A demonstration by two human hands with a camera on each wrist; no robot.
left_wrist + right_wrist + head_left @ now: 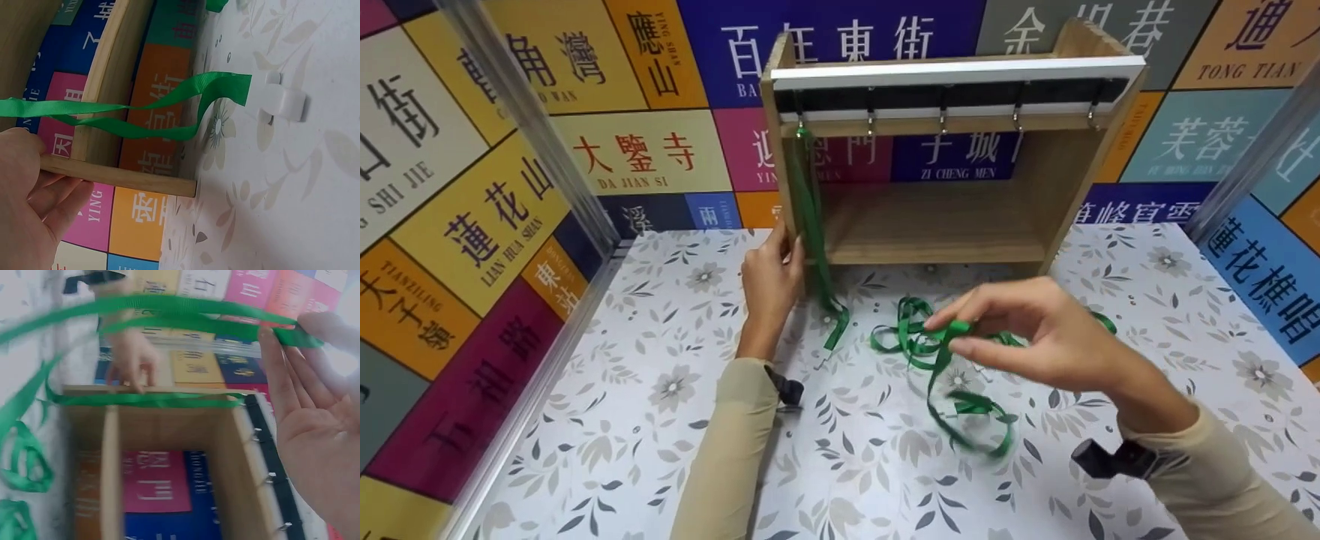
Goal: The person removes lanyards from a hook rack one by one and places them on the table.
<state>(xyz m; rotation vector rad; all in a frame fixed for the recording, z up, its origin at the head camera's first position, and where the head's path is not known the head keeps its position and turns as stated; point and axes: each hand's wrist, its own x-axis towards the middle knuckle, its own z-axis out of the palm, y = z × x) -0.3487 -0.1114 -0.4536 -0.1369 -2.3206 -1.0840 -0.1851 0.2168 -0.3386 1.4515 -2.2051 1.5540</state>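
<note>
At the left of a wooden rack, my left hand grips the side panel, its fingers round the edge in the left wrist view. A green lanyard hangs from the leftmost hook, just beside that hand. Its lower end carries a white plastic clip, seen in the left wrist view. In front of the rack my right hand pinches another green lanyard between thumb and fingers, above the table. Part of this lanyard trails down in a loop. More green lanyards lie in a tangle below and behind the right hand.
Several metal hooks run along the rack's black and white top rail. Beneath everything is a tabletop with a leaf and flower print. Panels with Chinese street names stand at the back and sides.
</note>
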